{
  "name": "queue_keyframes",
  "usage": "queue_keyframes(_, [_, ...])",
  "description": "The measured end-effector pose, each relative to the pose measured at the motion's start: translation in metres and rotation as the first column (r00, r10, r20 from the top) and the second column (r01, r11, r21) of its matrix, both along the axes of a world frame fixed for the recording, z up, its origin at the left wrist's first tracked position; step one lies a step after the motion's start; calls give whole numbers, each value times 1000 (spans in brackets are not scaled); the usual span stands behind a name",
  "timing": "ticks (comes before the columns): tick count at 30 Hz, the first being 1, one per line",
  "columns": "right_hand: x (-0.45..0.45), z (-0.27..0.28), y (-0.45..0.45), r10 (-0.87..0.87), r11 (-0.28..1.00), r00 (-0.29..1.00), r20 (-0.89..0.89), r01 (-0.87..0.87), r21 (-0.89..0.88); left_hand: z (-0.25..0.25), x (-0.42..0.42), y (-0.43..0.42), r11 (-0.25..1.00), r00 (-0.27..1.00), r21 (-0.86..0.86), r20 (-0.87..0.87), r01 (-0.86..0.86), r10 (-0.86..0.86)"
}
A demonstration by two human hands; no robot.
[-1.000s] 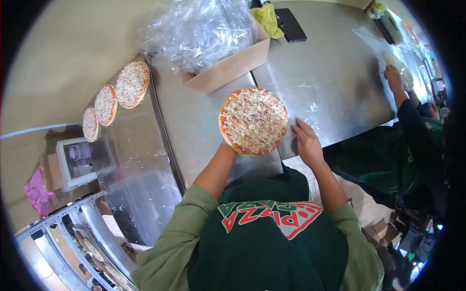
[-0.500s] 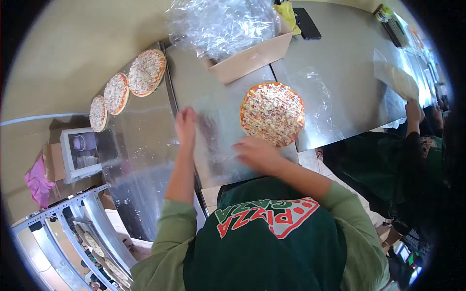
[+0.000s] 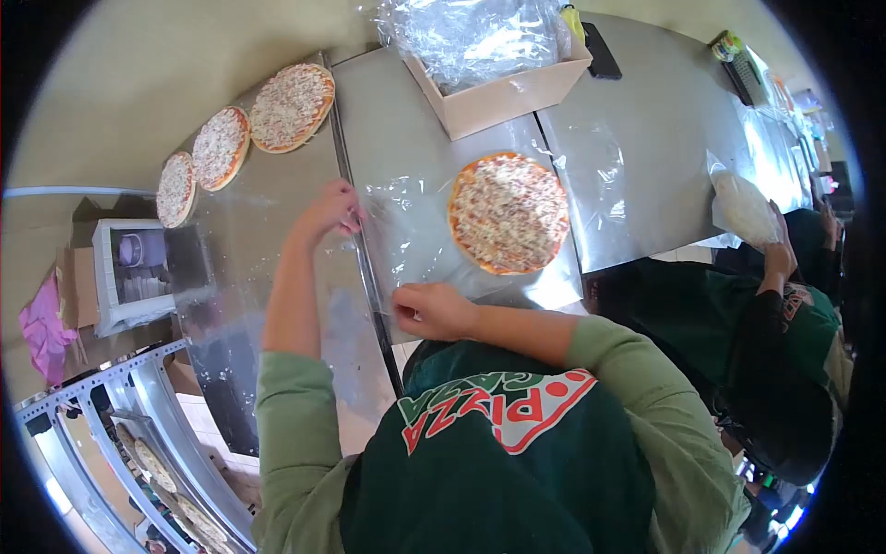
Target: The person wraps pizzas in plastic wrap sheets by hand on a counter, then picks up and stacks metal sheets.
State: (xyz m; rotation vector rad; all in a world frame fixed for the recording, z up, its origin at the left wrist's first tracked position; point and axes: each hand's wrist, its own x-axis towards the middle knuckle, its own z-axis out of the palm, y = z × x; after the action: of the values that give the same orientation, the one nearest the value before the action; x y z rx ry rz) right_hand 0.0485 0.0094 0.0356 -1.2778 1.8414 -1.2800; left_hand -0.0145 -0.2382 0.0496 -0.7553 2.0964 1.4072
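A round pizza (image 3: 509, 214) topped with shredded cheese and red sauce lies on the metal table in front of me. Clear plastic film (image 3: 406, 222) spreads beside it toward my hands; whether the pizza is inside it or on top, I cannot tell. My left hand (image 3: 334, 210) is closed at the film's left edge, fingers pinched, just over the seam of the table. Nearer my body, my right hand (image 3: 434, 310) is also pinched closed, at the film's near corner, below and left of the pizza.
A cardboard box (image 3: 503, 97) full of clear plastic bags stands behind the pizza, near a black phone (image 3: 603, 51). Several pizzas, one a cheese-covered pizza (image 3: 293, 107), line the left table. At right, a co-worker's hand (image 3: 780, 254) holds a bagged round base (image 3: 746, 209). A metal rack (image 3: 157, 406) stands lower left.
My left hand has moved slightly left and curled closed. My right hand has drawn left and toward me, away from the pizza. Film between them looks spread out.
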Motion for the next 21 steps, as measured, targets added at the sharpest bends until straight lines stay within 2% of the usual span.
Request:
queue_keyframes(1, [3, 0, 10, -77, 995, 985, 155, 87, -55, 25, 6, 2, 966, 990, 228, -32, -125, 136])
queue_keyframes(2, [5, -1, 25, -143, 979, 939, 312, 180, -95, 39, 15, 6, 864, 962, 447, -29, -231, 272])
queue_keyframes(3, [5, -2, 42, -192, 954, 865, 463, 275, -119, 40, 21, 20, 829, 887, 483, -198, -283, 418])
queue_keyframes(5, [-4, 0, 81, -399, 812, 483, 780, 581, 56, 39, 30, 73, 738, 590, 580, -478, -345, 651])
queue_keyframes(7, [-15, -8, 117, -522, 673, 236, 820, 705, 225, -29, 55, 105, 928, 527, 221, -773, -300, 354])
queue_keyframes(8, [-15, -15, 129, -545, 641, 166, 822, 714, 280, -38, 60, 120, 980, 526, -122, -850, -155, -23])
queue_keyframes(9, [-13, -25, 139, -565, 609, 95, 819, 718, 337, -42, 60, 133, 887, 468, -460, -790, -24, -397])
queue_keyframes(11, [-13, -40, 150, -591, 558, -23, 806, 710, 429, -46, 41, 154, 724, 523, -686, -591, 75, -614])
queue_keyframes(14, [-20, -58, 156, -614, 552, -72, 786, 674, 492, -56, 14, 173, 496, 673, -840, -238, 220, -700])
queue_keyframes(17, [-33, -54, 170, -723, 635, 182, 667, 557, 536, -65, 4, 179, 493, 688, -819, -177, 293, -703])
queue_keyframes(19, [-44, -46, 190, -818, 575, 484, 309, 702, 421, -56, 4, 185, 464, 679, -856, -202, 228, -706])
queue_keyframes(20, [-53, -40, 198, -814, 566, 575, 85, 752, 338, -50, 1, 189, 445, 675, -875, -214, 189, -707])
queue_keyframes(21, [-69, -27, 206, -834, 515, 552, -20, 791, 331, -42, -12, 197, 505, 600, -837, -297, 210, -743])
